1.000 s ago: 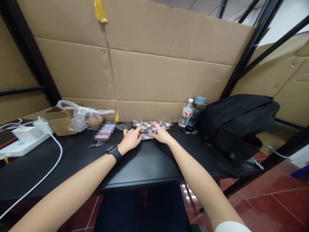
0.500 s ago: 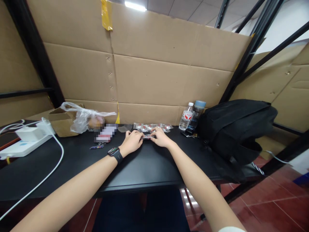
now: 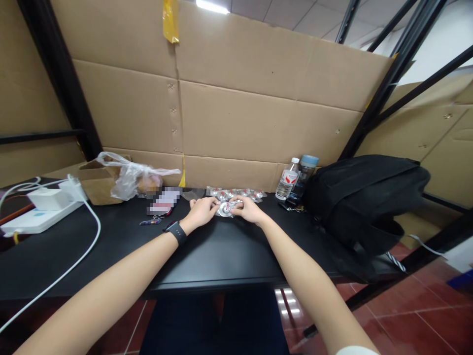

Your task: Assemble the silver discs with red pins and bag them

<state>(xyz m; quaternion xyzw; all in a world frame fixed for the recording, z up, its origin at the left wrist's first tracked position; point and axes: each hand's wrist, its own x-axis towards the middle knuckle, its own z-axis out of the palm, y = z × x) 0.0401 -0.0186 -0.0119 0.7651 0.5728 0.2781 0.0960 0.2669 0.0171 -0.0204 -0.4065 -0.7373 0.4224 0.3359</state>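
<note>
Between my two hands is a small clear plastic packet (image 3: 225,210) with a round, silvery part and a red mark inside; I cannot make out its exact kind. My left hand (image 3: 202,212) pinches the packet's left edge and wears a black watch on the wrist. On the other side, the fingers of my right hand (image 3: 248,209) close on its right edge. Just behind them lies a row of several similar clear packets (image 3: 236,193) with red marks. All of this is on the black table (image 3: 221,256).
To the right stand a water bottle (image 3: 287,180), a blue-lidded bottle (image 3: 306,172) and a black backpack (image 3: 362,197). At left are a cardboard box (image 3: 99,182), a knotted plastic bag (image 3: 127,180), a blurred-out card (image 3: 165,201) and a white power strip (image 3: 40,219) with cables.
The packet has tilted up between my fingers, so its round face now shows where it lay nearly edge-on before. The view has shifted slightly.
</note>
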